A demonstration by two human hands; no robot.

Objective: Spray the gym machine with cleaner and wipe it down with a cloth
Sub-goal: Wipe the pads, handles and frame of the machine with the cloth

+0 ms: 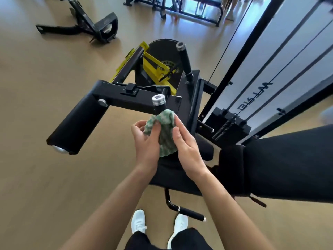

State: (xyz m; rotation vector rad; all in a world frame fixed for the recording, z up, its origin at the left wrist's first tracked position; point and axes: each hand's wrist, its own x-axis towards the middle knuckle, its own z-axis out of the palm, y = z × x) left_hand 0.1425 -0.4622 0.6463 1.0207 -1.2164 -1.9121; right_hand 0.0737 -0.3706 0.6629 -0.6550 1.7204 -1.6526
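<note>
A gym: a black machine (126,98) with a weight stack (228,127) and a padded roller (77,127) stands on a wood floor (45,105), with more black exercise frames (86,24) farther off.

Tan wood floor (36,123) is carrying a separate black equipment base (86,27). Another black frame (198,13) is standing beyond. White sneakers (138,221) are standing below.
</note>
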